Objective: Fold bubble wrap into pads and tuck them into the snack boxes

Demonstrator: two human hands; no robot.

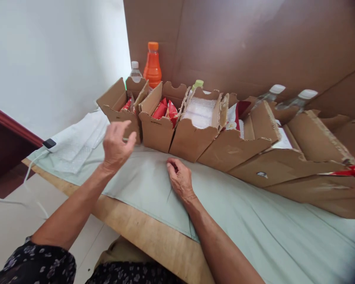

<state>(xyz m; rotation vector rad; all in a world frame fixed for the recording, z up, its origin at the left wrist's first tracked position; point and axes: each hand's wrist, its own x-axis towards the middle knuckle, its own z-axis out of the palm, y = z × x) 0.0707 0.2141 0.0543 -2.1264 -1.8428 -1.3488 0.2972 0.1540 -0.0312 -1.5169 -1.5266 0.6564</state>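
My left hand point(116, 144) hovers above the pale green cloth point(248, 225), just in front of the leftmost cardboard box point(118, 104); its fingers are loosely curled and apart, holding nothing. My right hand point(180, 177) rests on the cloth with fingers curled under, knuckles down, in front of the second box point(158, 128) and the third box point(192, 138). The first two boxes hold red packets point(165, 109). The third box is topped with bubble wrap point(201, 110).
More open cardboard boxes point(283, 165) run in a row to the right. An orange bottle point(152, 65) and clear bottles point(135, 71) stand behind, against a cardboard wall. Bubble wrap sheets point(77, 144) and a white charger with cable point(49, 144) lie at the left. The wooden table edge point(153, 236) is near me.
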